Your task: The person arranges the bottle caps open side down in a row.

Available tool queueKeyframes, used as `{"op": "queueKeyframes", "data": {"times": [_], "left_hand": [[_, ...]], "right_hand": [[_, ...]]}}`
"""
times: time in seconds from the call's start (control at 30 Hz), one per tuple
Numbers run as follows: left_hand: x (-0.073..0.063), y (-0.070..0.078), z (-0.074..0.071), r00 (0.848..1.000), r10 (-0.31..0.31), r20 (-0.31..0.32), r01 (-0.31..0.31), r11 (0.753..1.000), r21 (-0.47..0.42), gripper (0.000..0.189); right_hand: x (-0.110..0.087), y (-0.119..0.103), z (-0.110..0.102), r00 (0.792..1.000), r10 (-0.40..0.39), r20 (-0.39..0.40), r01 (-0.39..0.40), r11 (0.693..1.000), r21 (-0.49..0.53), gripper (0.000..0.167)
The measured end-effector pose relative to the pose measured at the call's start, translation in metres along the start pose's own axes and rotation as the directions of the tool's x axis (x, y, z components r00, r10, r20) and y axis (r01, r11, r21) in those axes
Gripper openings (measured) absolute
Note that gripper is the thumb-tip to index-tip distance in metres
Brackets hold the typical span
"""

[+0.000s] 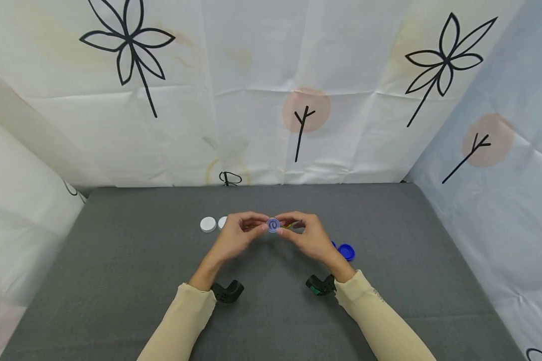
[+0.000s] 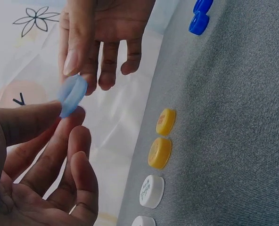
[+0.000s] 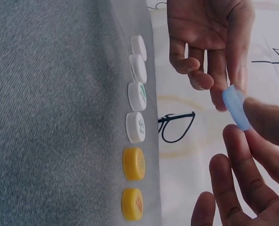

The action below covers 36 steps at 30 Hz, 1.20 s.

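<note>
A translucent light-blue bottle cap (image 1: 273, 225) is held up between both hands in the head view. The left hand (image 1: 236, 234) pinches it at one edge with thumb and fingertips. From the other side, the right hand (image 1: 310, 236) pinches the opposite edge. In the left wrist view the cap (image 2: 73, 95) is tilted, its rim turned partly toward the camera. Seen from the right wrist, the cap (image 3: 236, 107) shows its ridged side, and the other fingers of both hands are spread loosely. Beyond the hands, yellow caps (image 2: 160, 153) lie on the grey cloth.
Several white caps (image 3: 135, 127) form a row with two yellow caps (image 3: 133, 164) on the grey table (image 1: 271, 321). Dark-blue caps (image 1: 346, 252) lie beside the right wrist. A patterned white curtain (image 1: 253, 125) hangs behind the table's far edge.
</note>
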State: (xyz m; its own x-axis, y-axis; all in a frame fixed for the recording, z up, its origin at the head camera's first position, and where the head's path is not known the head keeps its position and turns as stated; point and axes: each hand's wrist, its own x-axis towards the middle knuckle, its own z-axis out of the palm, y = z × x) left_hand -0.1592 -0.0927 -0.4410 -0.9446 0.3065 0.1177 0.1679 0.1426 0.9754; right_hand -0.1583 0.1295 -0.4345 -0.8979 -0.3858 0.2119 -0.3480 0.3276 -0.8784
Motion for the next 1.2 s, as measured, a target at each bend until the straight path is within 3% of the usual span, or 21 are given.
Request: {"op": "queueKeyframes", "data": {"times": [0.23,0.4,0.67,0.87,1.2], "left_hand": [[-0.0002,0.0026,0.0013,0.999,0.005,-0.039,-0.005,1.000,-0.007,0.018],[0.0007,0.0031,0.0024,0.998,-0.053,-0.037,0.053,0.999,-0.009,0.018],[0.0050,0.0029,0.0030,0.990,-0.144,-0.002,0.143,0.983,-0.120,0.025],[0.0045,0.0045,0.0003,0.991,-0.134,0.028,0.137,0.974,-0.180,0.028],[0.0048,0.0022,-0.0001,0.997,-0.076,0.023,0.079,0.983,-0.167,0.030]], "right_hand": [[0.0013,-0.0020,0.0015,0.999,0.012,-0.039,-0.010,0.999,0.044,0.022],[0.0016,-0.0029,0.0016,0.997,-0.008,-0.078,0.011,0.999,0.039,0.018],[0.0021,-0.0021,0.0027,0.988,-0.098,-0.121,0.105,0.993,0.053,0.016],[0.0028,-0.0031,0.0025,0.986,-0.122,-0.110,0.130,0.989,0.070,0.016],[0.0021,-0.0062,-0.0013,0.999,-0.024,-0.030,0.026,0.998,0.065,0.027]]}}
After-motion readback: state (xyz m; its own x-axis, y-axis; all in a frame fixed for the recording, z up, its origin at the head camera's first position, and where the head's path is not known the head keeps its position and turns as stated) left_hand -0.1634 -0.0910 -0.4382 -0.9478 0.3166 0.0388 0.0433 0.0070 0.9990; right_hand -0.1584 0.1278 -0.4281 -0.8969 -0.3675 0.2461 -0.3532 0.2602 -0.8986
